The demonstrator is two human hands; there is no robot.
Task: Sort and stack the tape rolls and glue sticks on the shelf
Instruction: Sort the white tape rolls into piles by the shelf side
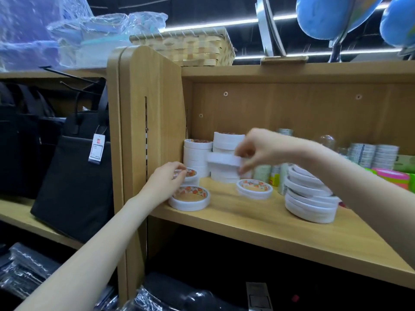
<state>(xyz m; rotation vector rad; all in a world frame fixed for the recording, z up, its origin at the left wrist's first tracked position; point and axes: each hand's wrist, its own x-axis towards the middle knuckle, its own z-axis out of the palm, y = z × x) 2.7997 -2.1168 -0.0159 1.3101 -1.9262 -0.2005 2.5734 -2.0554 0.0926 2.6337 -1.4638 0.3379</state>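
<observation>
Mostly white tape rolls (pixel 311 198), orange-printed cores; stacked

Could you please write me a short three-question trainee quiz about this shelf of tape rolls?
1. True or false: the right hand holds a white tape roll above the shelf board.
2. Multiple choice: the left hand touches A) the woven basket, B) a small tape roll by the left side panel, C) the black bag.
3. How does the pile of rolls at the right front stand?

Key
1. True.
2. B.
3. It leans, its rolls tilted and overlapping rather than stacked straight.
</observation>
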